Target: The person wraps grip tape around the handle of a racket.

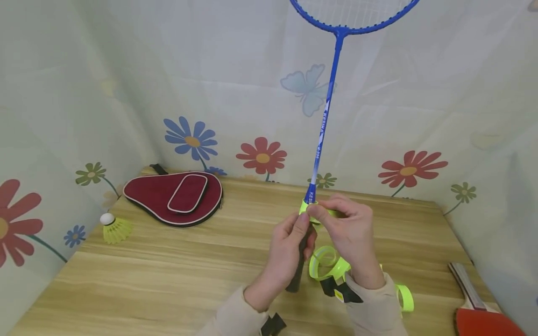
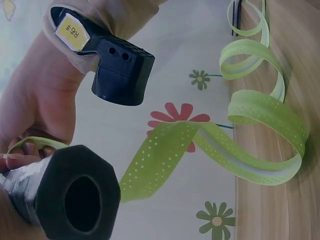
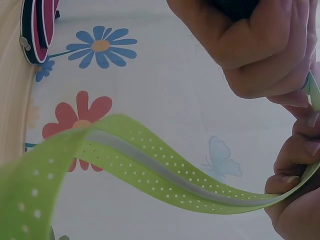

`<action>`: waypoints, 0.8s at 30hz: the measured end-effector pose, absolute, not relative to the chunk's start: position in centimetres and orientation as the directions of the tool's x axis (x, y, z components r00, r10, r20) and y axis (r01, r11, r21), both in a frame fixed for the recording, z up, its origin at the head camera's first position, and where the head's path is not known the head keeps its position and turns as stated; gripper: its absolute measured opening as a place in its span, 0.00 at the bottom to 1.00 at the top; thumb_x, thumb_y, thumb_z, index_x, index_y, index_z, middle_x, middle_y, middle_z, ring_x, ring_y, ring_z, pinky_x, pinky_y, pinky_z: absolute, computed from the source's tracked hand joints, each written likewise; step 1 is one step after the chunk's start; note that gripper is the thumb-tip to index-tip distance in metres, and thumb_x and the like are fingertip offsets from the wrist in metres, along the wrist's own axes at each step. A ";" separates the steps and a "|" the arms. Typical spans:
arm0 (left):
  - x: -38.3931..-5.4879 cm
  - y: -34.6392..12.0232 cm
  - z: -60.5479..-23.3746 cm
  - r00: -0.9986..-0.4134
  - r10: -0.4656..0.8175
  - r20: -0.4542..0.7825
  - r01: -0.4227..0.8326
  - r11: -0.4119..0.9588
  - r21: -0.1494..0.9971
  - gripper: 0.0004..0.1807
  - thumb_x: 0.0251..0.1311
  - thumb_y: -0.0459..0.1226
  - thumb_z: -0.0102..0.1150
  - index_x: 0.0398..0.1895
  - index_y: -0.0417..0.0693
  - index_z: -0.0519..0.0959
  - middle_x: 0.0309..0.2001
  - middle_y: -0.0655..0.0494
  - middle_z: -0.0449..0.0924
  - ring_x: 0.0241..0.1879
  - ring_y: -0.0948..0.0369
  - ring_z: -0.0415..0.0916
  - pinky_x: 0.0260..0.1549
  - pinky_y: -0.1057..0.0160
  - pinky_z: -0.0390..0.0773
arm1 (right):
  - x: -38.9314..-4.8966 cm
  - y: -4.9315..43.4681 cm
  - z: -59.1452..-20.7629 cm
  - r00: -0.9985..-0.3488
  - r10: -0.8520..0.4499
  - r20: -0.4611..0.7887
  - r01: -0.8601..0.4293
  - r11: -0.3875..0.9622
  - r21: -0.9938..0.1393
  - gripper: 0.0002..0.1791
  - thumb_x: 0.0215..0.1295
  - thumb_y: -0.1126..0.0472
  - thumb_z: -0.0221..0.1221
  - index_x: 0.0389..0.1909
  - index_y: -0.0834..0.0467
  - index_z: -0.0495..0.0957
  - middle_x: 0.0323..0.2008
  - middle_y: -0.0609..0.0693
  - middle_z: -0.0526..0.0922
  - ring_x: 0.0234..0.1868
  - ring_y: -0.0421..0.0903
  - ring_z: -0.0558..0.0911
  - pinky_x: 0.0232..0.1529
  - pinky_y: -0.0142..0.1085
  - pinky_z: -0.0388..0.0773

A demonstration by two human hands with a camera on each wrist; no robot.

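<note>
My left hand (image 1: 286, 247) grips a blue badminton racket (image 1: 329, 102) by its dark handle, below the cone. The racket tilts upward, its head partly cut off at the top. A yellow-green perforated grip tape (image 1: 303, 206) wraps around the top of the handle. My right hand (image 1: 350, 228) pinches the tape close to the cone, right beside the left thumb. The loose tape (image 3: 165, 172) runs from the right fingers in the right wrist view, a grey strip along its middle. In the left wrist view the handle's octagonal butt (image 2: 52, 197) faces the camera, and the tape (image 2: 265, 107) trails in coils.
On the wooden table (image 1: 168, 270), a maroon paddle case (image 1: 147, 189) lies at the back left. A yellow shuttlecock (image 1: 116, 229) is near the left edge. A red table tennis paddle (image 1: 483, 322) lies at the front right. Flowered cloth (image 1: 231, 70) hangs around the table.
</note>
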State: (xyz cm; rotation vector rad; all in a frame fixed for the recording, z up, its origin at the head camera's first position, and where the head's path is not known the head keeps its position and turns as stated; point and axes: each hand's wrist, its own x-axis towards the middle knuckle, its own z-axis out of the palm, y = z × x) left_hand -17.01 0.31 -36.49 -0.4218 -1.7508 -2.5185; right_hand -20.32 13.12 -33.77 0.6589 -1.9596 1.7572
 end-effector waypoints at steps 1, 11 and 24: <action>-17.0 0.3 -36.5 -0.959 0.121 0.255 0.195 -0.367 0.910 0.24 0.76 0.46 0.41 0.30 0.31 0.69 0.18 0.54 0.66 0.13 0.65 0.61 0.13 0.70 0.63 | -20.3 13.1 -33.8 -0.797 -0.069 0.600 -0.603 0.064 -0.795 0.05 0.52 0.72 0.70 0.30 0.67 0.86 0.26 0.50 0.84 0.24 0.44 0.72 0.20 0.29 0.64; -16.7 -0.5 -36.3 -0.950 0.177 0.256 0.160 -0.426 0.891 0.26 0.75 0.50 0.39 0.34 0.34 0.73 0.16 0.58 0.65 0.11 0.66 0.60 0.11 0.70 0.62 | -19.7 13.8 -33.4 -0.820 -0.181 0.542 -0.560 0.059 -0.827 0.05 0.58 0.71 0.66 0.36 0.65 0.85 0.33 0.52 0.84 0.33 0.47 0.79 0.31 0.30 0.74; -16.5 -0.9 -36.0 -0.936 0.262 0.235 0.074 -0.505 0.860 0.25 0.74 0.53 0.39 0.31 0.41 0.71 0.14 0.60 0.64 0.10 0.65 0.59 0.10 0.69 0.61 | -20.0 14.0 -33.7 -0.693 -0.284 0.662 -0.674 -0.071 -0.736 0.08 0.62 0.77 0.58 0.39 0.69 0.82 0.26 0.52 0.75 0.28 0.45 0.71 0.23 0.31 0.66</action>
